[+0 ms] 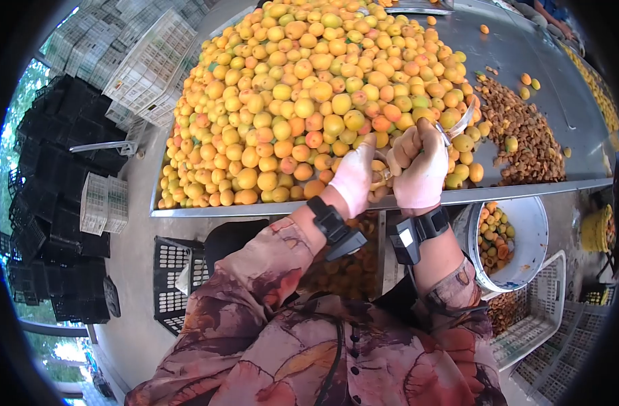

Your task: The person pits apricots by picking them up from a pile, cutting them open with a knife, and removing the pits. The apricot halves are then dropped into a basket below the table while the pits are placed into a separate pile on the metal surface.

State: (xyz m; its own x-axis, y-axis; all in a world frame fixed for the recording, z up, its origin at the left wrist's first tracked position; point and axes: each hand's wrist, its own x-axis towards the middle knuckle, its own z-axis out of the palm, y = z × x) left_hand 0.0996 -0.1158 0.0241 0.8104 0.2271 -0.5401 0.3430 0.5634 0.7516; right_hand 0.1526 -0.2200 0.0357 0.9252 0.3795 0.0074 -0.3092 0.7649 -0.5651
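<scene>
Both hands wear pale gloves and are close together over the metal table's front edge, beside a large heap of apricots (275, 115). My left hand (355, 174) is closed around something small that its fingers mostly hide. Touching or nearly touching it, my right hand (421, 162) has its fingers wrapped round a metal tool (462, 122), whose curved, shiny end points up and to the right. What lies between the two hands is too covered to make out. Several apricots lie just right of my right hand.
A pile of brown pits (526, 135) lies on the metal table (519, 51) at the right. Below its edge stand a white bucket (534, 227) of apricots and a white crate (536, 331). Black crates (59, 183) are stacked left. Another person's arm (556, 24) shows at the upper right.
</scene>
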